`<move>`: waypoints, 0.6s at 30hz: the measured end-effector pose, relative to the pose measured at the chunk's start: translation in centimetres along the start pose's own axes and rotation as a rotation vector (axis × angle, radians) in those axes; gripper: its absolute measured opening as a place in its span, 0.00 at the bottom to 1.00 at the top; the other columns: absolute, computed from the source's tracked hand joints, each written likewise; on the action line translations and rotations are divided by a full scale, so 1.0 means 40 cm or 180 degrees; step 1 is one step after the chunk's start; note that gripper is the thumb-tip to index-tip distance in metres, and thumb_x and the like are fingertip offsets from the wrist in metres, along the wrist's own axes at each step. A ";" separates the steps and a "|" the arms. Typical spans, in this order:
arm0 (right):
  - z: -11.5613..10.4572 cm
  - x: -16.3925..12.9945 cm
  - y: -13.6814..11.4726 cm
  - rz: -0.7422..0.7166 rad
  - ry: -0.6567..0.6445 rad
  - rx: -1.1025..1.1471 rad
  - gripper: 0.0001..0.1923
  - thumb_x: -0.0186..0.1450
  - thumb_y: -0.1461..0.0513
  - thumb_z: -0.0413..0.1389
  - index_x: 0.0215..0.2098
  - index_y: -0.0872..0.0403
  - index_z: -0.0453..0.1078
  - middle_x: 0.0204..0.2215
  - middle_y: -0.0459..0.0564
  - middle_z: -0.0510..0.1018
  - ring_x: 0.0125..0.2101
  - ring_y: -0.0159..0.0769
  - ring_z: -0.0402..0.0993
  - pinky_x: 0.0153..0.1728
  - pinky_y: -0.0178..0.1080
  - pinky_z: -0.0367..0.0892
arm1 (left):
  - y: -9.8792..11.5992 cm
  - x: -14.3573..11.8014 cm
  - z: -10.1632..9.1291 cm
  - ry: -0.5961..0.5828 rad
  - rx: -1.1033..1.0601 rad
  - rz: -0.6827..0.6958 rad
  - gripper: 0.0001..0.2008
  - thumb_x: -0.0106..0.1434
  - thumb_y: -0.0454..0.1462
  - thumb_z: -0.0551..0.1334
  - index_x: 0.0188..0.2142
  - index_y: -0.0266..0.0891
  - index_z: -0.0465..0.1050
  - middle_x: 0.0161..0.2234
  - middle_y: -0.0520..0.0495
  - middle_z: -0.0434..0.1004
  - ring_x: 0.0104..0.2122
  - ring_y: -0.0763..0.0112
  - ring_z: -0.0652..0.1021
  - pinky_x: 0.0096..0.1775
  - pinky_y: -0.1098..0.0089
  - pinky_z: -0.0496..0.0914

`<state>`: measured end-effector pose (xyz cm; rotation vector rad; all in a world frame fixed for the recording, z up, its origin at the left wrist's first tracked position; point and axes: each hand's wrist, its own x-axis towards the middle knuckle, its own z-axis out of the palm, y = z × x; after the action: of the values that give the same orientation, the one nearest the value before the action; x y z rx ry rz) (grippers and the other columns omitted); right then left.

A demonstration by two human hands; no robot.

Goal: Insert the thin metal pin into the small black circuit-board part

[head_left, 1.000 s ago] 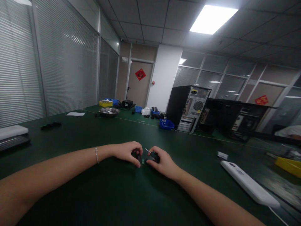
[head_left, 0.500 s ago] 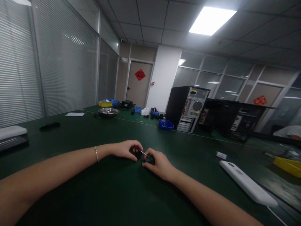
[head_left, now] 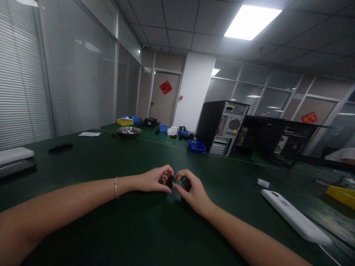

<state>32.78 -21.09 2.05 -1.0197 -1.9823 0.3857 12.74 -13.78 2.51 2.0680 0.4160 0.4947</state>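
Note:
My left hand (head_left: 158,179) is curled just above the table, left of my right hand, with a small dark part (head_left: 172,181) at its fingertips. What that part is, I cannot make out. My right hand (head_left: 192,188) is closed around the dark handle of a small screwdriver (head_left: 186,182). The screwdriver's thin metal shaft points up and to the left, past the fingertips. Thumb and forefinger of my right hand reach to the dark part, close to the left fingertips.
Across the green table (head_left: 111,162) stand a computer tower (head_left: 212,122), a blue bin (head_left: 196,145) and a metal bowl (head_left: 129,131). A white power strip (head_left: 295,216) lies at the right, near a yellow bin (head_left: 342,195). A person's sleeve (head_left: 340,154) shows at the far right.
Both hands have shifted slightly right. The screwdriver has turned in my right hand; its shaft now points more upward, away from the dark part.

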 end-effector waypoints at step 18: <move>0.007 -0.001 -0.008 -0.0077 0.0104 -0.0288 0.07 0.61 0.65 0.56 0.38 0.52 0.65 0.36 0.49 0.73 0.36 0.37 0.70 0.37 0.37 0.65 | 0.008 0.002 0.027 0.0229 -0.0178 0.0030 0.22 0.55 0.38 0.66 0.45 0.39 0.58 0.34 0.49 0.73 0.33 0.69 0.75 0.36 0.66 0.68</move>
<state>32.41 -21.28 2.06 -1.0507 -1.9960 0.2666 13.38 -14.68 2.30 2.0038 0.4301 0.5814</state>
